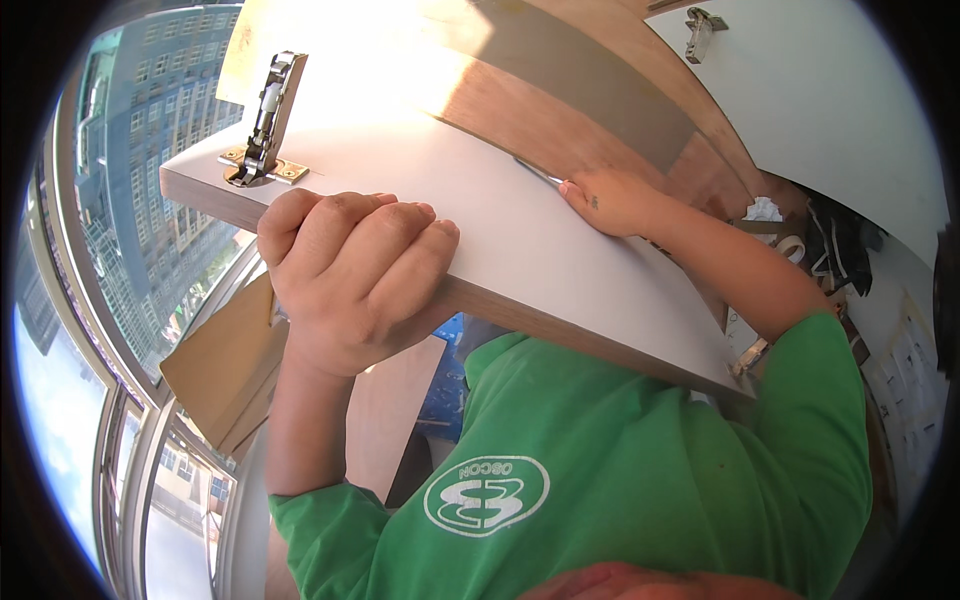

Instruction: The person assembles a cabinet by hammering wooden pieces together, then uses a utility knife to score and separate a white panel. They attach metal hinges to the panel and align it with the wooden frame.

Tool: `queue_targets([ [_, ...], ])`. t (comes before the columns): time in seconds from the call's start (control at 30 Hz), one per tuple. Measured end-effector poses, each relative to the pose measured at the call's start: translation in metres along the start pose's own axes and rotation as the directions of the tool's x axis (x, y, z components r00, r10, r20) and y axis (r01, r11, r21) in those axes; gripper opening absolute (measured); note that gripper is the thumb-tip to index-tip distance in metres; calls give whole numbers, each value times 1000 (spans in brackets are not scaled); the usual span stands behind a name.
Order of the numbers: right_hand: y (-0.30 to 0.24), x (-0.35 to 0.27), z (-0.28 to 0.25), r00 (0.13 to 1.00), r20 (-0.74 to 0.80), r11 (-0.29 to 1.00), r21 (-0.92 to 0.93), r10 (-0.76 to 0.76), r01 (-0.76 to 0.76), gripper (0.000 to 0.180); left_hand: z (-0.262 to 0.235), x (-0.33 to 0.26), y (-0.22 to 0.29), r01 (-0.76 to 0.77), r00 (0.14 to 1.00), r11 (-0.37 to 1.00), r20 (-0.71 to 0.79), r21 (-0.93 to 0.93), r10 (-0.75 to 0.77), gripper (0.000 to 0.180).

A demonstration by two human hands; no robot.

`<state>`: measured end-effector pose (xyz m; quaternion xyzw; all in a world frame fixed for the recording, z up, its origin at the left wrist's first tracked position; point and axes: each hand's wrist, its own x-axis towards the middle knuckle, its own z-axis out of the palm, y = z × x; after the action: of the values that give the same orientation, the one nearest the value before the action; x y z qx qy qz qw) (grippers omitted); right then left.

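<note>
A white-faced cabinet door [570,275] with brown edges lies tilted across the front of my body. My left hand [360,265] is closed over its near edge, the fingers curled onto the white face. Just beyond those knuckles, a metal concealed hinge [265,125] stands raised from the door's left corner. My right hand [612,200] is at the door's far edge, its fingers bent and partly hidden. From its fingertips a thin, shiny, blade-like strip [538,171] runs along that edge; its handle, if any, is hidden. A second hinge [750,355] shows near the door's right end.
Large windows [120,420] line the left side, with a brown board [225,360] beside them. Beyond the door lies a brown wooden surface [590,120], partly sunlit. Another white panel [820,90] with a hinge [703,35] is at upper right, above a tape roll [790,248] and clutter.
</note>
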<state>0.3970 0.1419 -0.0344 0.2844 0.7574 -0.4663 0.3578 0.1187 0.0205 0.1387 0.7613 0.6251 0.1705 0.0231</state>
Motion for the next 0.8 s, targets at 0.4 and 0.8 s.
queue_targets([
  [0.4,61,-74,27,992,35,992,-46,123,-122,52,-4,1,5,46,999,999,26,2,-46,20],
  [0.8,86,-102,41,980,79,982,-57,182,-178,51,-1,-6,1,-1,1000,1000,-17,-11,1,27],
])
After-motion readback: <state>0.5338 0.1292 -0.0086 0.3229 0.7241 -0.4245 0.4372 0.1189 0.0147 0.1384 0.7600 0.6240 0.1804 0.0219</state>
